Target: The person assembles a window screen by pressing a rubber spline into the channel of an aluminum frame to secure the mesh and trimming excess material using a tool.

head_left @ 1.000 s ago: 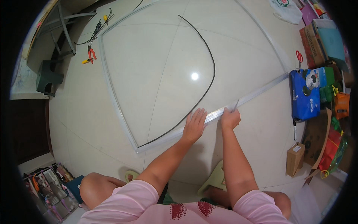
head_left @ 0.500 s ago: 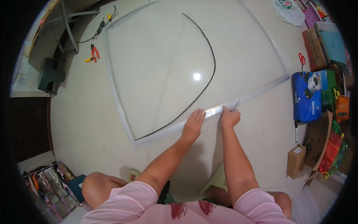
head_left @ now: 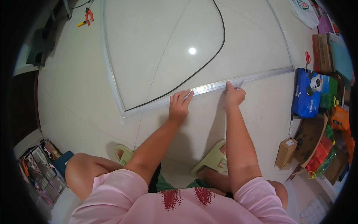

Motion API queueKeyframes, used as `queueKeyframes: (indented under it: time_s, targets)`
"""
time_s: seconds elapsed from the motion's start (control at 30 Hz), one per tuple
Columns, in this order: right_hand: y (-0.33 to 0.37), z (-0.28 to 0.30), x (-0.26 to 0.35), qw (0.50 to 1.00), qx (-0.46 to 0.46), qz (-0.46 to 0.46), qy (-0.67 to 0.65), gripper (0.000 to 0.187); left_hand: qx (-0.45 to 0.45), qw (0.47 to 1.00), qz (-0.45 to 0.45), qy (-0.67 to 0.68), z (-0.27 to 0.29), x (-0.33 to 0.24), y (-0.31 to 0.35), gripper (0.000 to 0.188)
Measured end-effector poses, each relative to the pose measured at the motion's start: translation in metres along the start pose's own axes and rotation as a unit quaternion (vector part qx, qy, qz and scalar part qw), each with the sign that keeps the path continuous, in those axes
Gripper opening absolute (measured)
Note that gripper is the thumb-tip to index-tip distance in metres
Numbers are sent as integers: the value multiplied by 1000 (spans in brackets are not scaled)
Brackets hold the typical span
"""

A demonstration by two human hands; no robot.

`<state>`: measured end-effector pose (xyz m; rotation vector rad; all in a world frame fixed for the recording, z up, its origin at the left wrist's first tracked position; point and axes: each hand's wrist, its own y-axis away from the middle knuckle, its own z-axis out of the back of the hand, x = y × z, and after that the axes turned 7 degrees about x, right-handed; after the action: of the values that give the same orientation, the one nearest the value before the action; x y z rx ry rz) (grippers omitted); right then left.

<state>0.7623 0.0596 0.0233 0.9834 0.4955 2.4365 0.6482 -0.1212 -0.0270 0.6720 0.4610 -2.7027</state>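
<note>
A large aluminium window-screen frame [head_left: 112, 80] lies flat on the pale tiled floor. My left hand [head_left: 179, 106] rests flat, fingers spread, on its near rail [head_left: 209, 88]. My right hand [head_left: 234, 94] is closed around a thin metal tool [head_left: 240, 83] whose tip touches the same rail a little to the right. A black rubber cord [head_left: 209, 63] curves across the inside of the frame and runs along the near rail toward the left corner.
Red-handled pliers [head_left: 88, 15] lie at the far left. Red scissors [head_left: 307, 58], a blue package [head_left: 307, 93], cardboard boxes [head_left: 286, 152] and bags crowd the right side. Green slippers [head_left: 212, 162] are under me; magazines [head_left: 39, 168] sit at the lower left.
The view has shifted closer to the frame. My hands have moved slightly apart along the near rail, the right one now further right with the tool.
</note>
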Motion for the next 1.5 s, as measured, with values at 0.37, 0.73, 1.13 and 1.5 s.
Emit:
queueKeyframes:
  time_s: [0.37,0.73,1.13,1.5]
  targets:
    - [32,-35,21,810,215,510,196,23,15,999,-31,-4,8,13,11,39]
    - [106,-102,48,490,480,570,452,18,69,995,57,-43,48,22,77,35]
    - [125,-123,62,336,548,481,597,27,-287,789,529,124,54,-11,87,27]
    - [109,-114,54,338,538,521,570,26,-200,862,458,-87,65,12,93,27]
